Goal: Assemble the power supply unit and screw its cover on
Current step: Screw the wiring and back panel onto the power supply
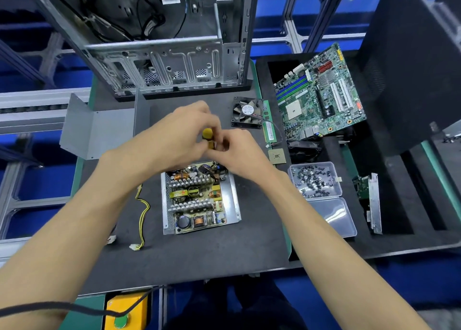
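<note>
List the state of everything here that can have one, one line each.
power supply unit: open, cover off, circuit board exposed
cover: lying apart, left of the unit
screwdriver: held by both hands above the unit
left hand: grips the screwdriver
right hand: pinches the screwdriver
screw box: lid open, screws inside
computer case: side open

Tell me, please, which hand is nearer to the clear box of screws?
Right. The right hand is just beside the box of screws; the left hand lies beyond it, farther away.
</note>
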